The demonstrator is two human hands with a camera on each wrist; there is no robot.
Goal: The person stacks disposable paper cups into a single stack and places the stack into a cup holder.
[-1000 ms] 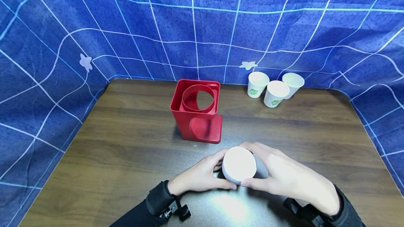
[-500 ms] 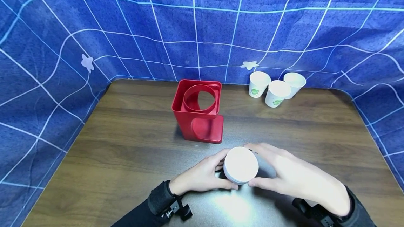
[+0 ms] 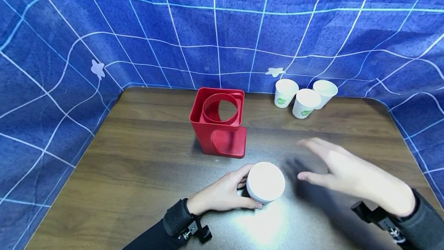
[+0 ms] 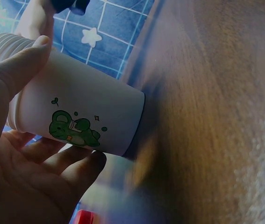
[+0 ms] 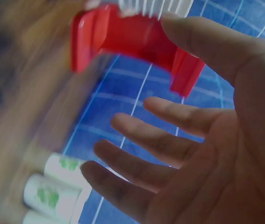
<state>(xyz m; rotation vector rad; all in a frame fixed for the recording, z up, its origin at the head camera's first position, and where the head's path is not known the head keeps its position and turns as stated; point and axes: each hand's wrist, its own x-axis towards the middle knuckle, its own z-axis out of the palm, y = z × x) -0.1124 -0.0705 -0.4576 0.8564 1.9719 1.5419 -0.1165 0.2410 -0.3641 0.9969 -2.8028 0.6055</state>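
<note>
The left hand [image 3: 222, 196] grips a stack of cups [image 3: 265, 182] standing on the tabletop [image 3: 138, 157], nearest the person. Just to its right, the right hand [image 3: 347, 173] hovers apart, fingers spread, holding nothing. Beyond stands the red holder [image 3: 218, 122], apparently empty, so loading seems not yet begun. Three loose cups [image 3: 305, 97] stand farthest.

A red holder [image 3: 218, 122] stands upright near the middle of the dark wood-grain desk [image 3: 138, 157], square-walled with a round ring set in its open top (its front face cut away low down). Three white paper cups [image 3: 305, 95] with green prints cluster at the far right edge. A blue grid-patterned cloth [image 3: 222, 30] hangs behind, bearing two pale star shapes.
</note>
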